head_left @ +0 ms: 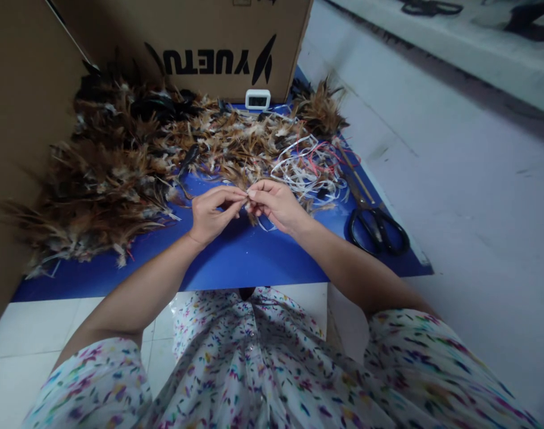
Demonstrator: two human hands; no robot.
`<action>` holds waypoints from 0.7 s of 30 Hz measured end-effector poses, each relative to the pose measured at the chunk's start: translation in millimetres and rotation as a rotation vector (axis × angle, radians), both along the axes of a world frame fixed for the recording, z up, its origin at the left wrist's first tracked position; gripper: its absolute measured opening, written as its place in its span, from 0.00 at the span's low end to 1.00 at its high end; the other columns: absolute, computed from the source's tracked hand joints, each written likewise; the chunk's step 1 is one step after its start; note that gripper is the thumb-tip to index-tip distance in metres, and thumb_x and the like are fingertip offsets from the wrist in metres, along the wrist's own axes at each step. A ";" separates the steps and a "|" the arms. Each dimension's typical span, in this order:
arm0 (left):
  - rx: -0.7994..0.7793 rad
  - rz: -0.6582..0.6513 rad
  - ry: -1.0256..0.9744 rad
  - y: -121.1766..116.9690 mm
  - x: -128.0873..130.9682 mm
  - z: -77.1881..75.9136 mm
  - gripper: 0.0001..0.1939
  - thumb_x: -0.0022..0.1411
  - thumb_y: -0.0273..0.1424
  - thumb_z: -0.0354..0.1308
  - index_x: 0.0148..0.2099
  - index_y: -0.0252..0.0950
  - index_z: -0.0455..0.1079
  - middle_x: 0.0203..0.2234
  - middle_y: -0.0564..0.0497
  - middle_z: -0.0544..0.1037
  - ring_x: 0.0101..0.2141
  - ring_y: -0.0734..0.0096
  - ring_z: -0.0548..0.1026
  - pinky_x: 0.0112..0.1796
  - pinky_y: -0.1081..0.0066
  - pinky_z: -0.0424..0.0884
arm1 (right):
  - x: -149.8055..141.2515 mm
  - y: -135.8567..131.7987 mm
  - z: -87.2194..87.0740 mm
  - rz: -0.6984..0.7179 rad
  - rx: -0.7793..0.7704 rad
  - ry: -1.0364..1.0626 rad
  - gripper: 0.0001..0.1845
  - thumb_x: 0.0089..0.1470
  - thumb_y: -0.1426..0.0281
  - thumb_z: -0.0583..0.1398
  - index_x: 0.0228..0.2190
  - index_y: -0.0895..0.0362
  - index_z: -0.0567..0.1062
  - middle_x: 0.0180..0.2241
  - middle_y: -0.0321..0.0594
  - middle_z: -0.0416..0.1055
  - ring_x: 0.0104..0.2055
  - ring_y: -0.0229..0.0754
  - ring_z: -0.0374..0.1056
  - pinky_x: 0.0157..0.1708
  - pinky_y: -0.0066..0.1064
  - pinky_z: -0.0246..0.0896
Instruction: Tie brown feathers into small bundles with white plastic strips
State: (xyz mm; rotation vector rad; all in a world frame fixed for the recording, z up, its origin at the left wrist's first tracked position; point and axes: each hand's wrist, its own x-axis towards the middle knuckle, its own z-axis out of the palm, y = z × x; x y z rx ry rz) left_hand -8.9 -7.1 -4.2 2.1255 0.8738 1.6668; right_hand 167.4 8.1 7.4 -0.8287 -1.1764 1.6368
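Over the blue table top [249, 262], my left hand [215, 208] and my right hand [274, 205] meet at the fingertips. Both are closed in a pinch, thumbs against fingers. What lies between the fingertips is too small and too hidden to name. Brown feather wisps show just behind and below the fingers. Right beyond my hands spreads a loose layer of brown feathers [236, 140]. To the right of them lies a tangle of white ribbon [294, 170] with some red strands [319, 158].
Big feather bundles [106, 185] are heaped on the left. Black-handled scissors [376, 229] lie at right beside a thin stick [358, 176]. A small white digital display [258, 99] stands before a cardboard box [218, 36]. Another feather bunch [320, 113] sits near the wall [459, 196].
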 end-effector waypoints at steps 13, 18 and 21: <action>-0.193 -0.223 -0.143 4.5 5.1 -4.5 0.10 0.63 0.33 0.66 0.34 0.34 0.71 0.34 0.48 0.84 0.17 0.82 0.74 0.19 0.79 0.69 | 11.0 2.3 11.9 0.105 0.003 -0.108 0.11 0.46 0.66 0.69 0.27 0.58 0.74 0.22 0.34 0.75 0.24 0.32 0.71 0.20 0.21 0.59; -0.363 -0.285 -0.254 10.0 6.0 -6.4 0.15 0.61 0.38 0.69 0.34 0.35 0.68 0.30 0.51 0.81 0.16 0.83 0.70 0.17 0.79 0.65 | 17.3 0.8 18.9 0.069 0.237 -0.321 0.04 0.53 0.71 0.63 0.29 0.58 0.73 0.23 0.35 0.76 0.24 0.31 0.69 0.22 0.22 0.60; -0.469 -0.302 -0.307 12.1 5.9 -6.5 0.18 0.57 0.41 0.71 0.33 0.36 0.67 0.28 0.53 0.80 0.16 0.82 0.69 0.16 0.78 0.63 | 20.8 0.8 18.9 0.055 0.377 -0.413 0.03 0.55 0.72 0.61 0.30 0.58 0.72 0.23 0.33 0.74 0.22 0.29 0.66 0.24 0.23 0.60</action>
